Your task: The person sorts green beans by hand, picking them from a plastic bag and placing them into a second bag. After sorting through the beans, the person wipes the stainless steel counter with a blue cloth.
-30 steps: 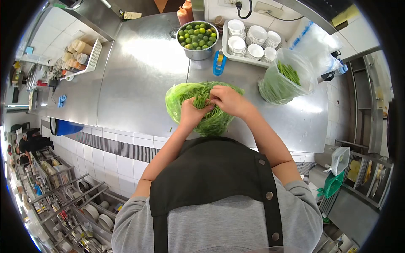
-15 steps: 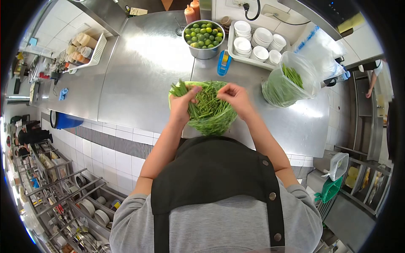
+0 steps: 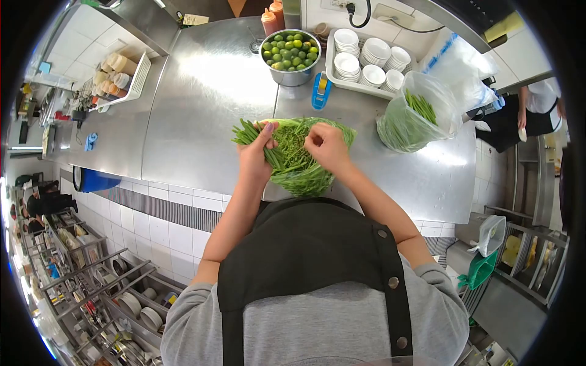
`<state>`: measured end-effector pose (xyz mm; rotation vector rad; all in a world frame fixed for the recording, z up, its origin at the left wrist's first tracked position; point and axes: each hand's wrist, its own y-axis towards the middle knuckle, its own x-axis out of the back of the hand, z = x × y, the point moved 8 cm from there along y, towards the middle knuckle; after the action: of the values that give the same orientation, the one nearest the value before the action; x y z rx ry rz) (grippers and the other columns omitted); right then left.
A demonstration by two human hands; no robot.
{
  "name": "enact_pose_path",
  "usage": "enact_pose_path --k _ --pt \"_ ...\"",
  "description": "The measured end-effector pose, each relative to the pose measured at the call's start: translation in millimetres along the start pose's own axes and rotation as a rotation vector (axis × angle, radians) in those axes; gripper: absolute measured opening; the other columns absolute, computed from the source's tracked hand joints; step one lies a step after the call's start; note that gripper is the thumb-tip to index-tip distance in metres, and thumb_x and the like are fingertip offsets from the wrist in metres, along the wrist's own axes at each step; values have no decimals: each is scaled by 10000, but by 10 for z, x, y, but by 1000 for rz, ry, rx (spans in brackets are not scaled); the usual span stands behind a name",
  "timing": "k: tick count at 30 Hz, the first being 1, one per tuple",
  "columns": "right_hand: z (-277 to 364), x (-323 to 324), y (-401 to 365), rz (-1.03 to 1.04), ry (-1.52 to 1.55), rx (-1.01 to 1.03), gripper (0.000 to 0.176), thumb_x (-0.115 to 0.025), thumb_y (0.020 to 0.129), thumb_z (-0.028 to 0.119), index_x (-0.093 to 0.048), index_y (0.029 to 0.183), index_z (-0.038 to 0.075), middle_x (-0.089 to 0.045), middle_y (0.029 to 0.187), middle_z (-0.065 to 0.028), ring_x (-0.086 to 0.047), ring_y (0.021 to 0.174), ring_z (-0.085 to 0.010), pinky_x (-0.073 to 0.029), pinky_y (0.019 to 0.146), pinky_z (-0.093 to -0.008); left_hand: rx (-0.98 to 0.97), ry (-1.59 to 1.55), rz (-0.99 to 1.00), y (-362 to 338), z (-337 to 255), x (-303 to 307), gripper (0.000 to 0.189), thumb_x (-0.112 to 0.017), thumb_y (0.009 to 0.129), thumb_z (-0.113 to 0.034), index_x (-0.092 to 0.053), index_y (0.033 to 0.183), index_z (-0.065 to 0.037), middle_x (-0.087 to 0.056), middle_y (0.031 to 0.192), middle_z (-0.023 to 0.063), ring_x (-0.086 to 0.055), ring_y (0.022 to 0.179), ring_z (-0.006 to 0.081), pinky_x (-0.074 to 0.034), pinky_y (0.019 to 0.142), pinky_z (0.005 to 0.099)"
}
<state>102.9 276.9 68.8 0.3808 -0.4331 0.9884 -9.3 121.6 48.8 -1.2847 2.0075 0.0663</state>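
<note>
A green plastic bag [image 3: 308, 177] full of long green beans lies open on the steel counter [image 3: 201, 116] right in front of me. My left hand [image 3: 256, 152] is closed around a bunch of green beans [image 3: 247, 131], held up at the bag's left rim with the tips pointing left. My right hand [image 3: 323, 146] rests over the beans inside the bag, fingers pinched on some of them.
A second clear bag of beans [image 3: 409, 119] stands to the right. Behind are a metal bowl of limes [image 3: 290, 52], a blue tape dispenser [image 3: 320, 88], a tray of white bowls [image 3: 366, 61] and sauce bottles [image 3: 271, 18]. Another person [image 3: 528, 110] stands at far right.
My left hand has pulled a bunch of beans up out of the bag and swung it left. My right hand has settled back onto the beans in the bag.
</note>
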Motion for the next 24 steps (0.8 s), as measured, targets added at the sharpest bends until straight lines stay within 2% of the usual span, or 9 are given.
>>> enact_pose_path --k 3,6,9,12,18,19,22,23,24 --pt "-399 46 69 -23 -57 -45 200 -698 861 146 -653 749 -13 -616 715 -134 -602 631 -286 -481 620 -416 -22 79 57 -86 -36 -90 151 -737 922 -66 -640 1038 -50 -716 1010 122 -528 642 98 -506 646 281" --pt "-748 -82 -13 395 -54 -388 200 -699 858 173 -664 768 -2 -622 751 -143 -638 718 -316 -506 685 -424 45 0 86 -108 10 -139 116 -715 950 -123 -649 1027 -67 -715 967 104 -568 670 107 -522 661 287" --pt "-661 -89 -35 329 -242 -62 169 -729 848 173 -686 803 16 -635 853 -143 -658 846 -324 -526 777 -423 205 -74 43 -79 198 -46 117 -694 973 -184 -653 1020 -85 -712 931 87 -618 715 130 -543 679 296" --pt "-686 -126 -108 380 -307 -55 162 -758 836 177 -692 833 30 -625 956 -133 -647 925 -325 -522 839 -436 307 -133 56 -53 402 15 152 -693 978 -222 -631 1029 -92 -702 891 68 -650 753 151 -560 684 311" --pt "-597 -172 -132 424 -407 -62 135 -755 830 147 -680 856 39 -603 984 -109 -634 947 -327 -523 835 -444 391 -68 4 -58 683 153 206 -646 1011 -278 -574 1057 -91 -650 868 32 -620 716 144 -559 675 294" --pt "-617 -165 -132 414 -347 -65 137 -751 833 147 -672 855 37 -598 981 -112 -629 946 -327 -518 830 -440 410 -38 -10 -42 717 213 201 -715 964 -224 -605 1048 -78 -661 873 28 -605 687 131 -541 643 286" --pt "-579 -110 -78 370 -177 -58 148 -740 844 147 -647 857 32 -585 969 -119 -612 935 -327 -502 817 -431 392 356 25 -74 678 233 226 -786 893 -148 -648 1050 -60 -682 895 24 -585 649 117 -521 613 276" --pt "-540 -58 -53 346 -127 -51 153 -735 849 148 -639 862 30 -580 964 -122 -605 927 -327 -496 813 -428 380 440 31 -89 661 226 263 -826 826 -77 -692 1048 -36 -712 924 29 -613 683 100 -509 599 255" --pt "-450 10 -27 321 -77 -45 157 -731 853 149 -631 867 29 -575 959 -126 -599 919 -328 -489 809 -425 333 504 84 -91 630 160 261 -827 820 -69 -700 1045 -29 -719 926 32 -620 693 94 -513 598 252"
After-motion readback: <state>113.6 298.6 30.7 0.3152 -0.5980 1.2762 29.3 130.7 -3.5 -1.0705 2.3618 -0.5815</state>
